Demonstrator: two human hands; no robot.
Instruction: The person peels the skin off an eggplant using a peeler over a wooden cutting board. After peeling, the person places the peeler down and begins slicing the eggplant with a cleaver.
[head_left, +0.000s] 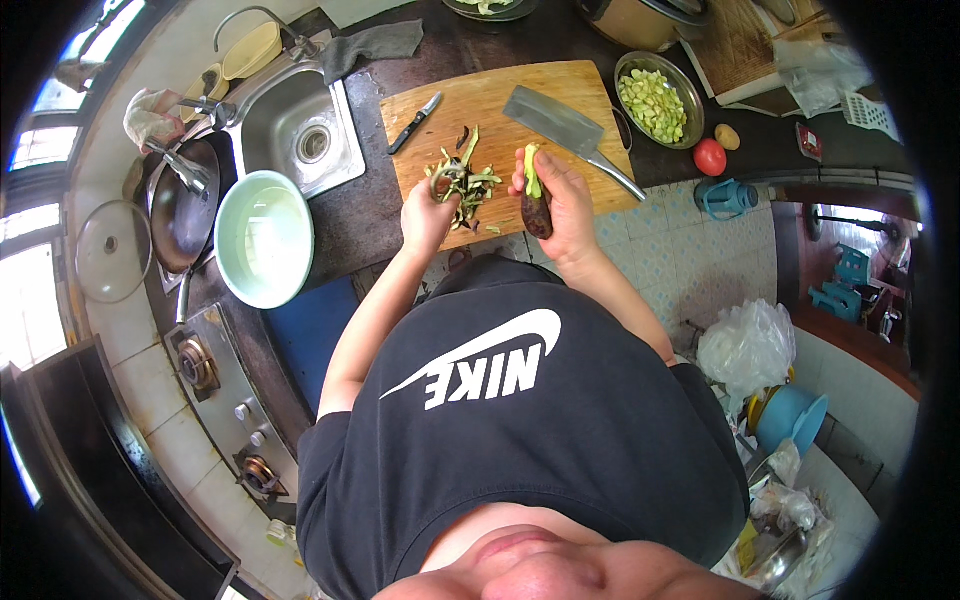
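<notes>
My left hand (426, 219) grips a small tool with a curved metal head, which looks like a peeler (448, 175), over the near left part of a wooden cutting board (487, 88). Around it lie green and dark vegetable peelings (474, 187). In my right hand (568, 201) is a small eggplant (535, 214), tilted, with its upper end peeled pale green and its lower end still dark purple. A cleaver (555, 120) rests on the board beyond my right hand, its handle towards the near right edge. A small black-handled knife (415, 124) lies at the board's left.
A steel bowl of chopped pale green pieces (652, 105), a tomato (709, 157) and a potato (727, 136) stand right of the board. Leftward are a sink (289, 120), a basin of water (264, 240), a wok (184, 217) and a gas stove (225, 390).
</notes>
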